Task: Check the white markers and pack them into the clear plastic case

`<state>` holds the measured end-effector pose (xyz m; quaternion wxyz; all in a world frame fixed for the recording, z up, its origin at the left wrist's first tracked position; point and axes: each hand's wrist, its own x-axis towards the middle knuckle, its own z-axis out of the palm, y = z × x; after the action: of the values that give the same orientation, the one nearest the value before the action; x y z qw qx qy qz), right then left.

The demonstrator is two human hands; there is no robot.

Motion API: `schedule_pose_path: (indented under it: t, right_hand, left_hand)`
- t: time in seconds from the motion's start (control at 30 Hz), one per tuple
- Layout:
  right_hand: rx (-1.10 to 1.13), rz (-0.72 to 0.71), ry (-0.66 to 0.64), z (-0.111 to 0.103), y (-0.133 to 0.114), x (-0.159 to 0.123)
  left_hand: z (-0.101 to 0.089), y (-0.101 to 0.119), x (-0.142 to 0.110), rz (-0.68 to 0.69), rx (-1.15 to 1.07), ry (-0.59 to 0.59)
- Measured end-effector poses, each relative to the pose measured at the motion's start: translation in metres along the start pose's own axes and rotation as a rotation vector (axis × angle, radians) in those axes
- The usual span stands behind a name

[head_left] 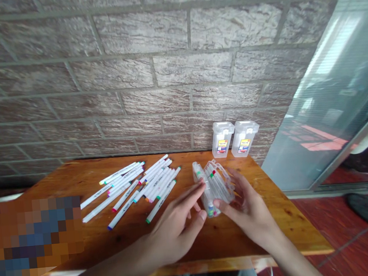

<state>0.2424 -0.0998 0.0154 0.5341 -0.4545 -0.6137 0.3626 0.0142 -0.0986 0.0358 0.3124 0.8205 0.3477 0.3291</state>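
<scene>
A clear plastic marker case (207, 192) lies on the wooden table with its lid seemingly open, several white markers with coloured ends inside it. My right hand (253, 213) grips the case from the right, thumb on its near end and fingers partly hidden along the far side. At the case's left side is my left hand (177, 226), fingers stretched out and thumb apart; its fingertips are at the case wall, and I cannot tell if they press on it. Left of my hands, many loose white markers (157, 179) with coloured ends are spread in a pile.
Two upright clear plastic cases with labels, a left one (222, 141) and a right one (244, 140), stand at the table's back right against the brick wall (171, 70). The wooden table (276, 233) ends close to my lap. A glass panel (322, 100) rises at the right.
</scene>
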Motion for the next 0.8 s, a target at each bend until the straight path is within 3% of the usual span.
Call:
schedule_pose_path:
  t: [0.23, 0.5, 0.6, 0.7, 0.8]
  right_hand:
    - [-0.377, -0.075, 0.042, 0.012, -0.002, 0.003]
    - [-0.471, -0.09, 0.034, 0.022, -0.001, 0.004]
    - [-0.412, -0.083, 0.028, 0.023, 0.006, 0.005]
    - [-0.298, -0.06, 0.05, 0.022, 0.015, 0.012]
    - [-0.163, -0.036, 0.038, 0.02, 0.017, 0.027]
  left_hand:
    - [0.007, -0.005, 0.004, 0.079, 0.095, -0.04]
    - [0.01, -0.008, 0.011, 0.095, 0.09, -0.073]
    - [0.004, -0.014, 0.011, 0.148, 0.097, -0.007]
    - [-0.014, -0.027, 0.016, 0.203, 0.137, 0.134]
    - [-0.038, -0.05, 0.028, 0.133, 0.162, 0.258]
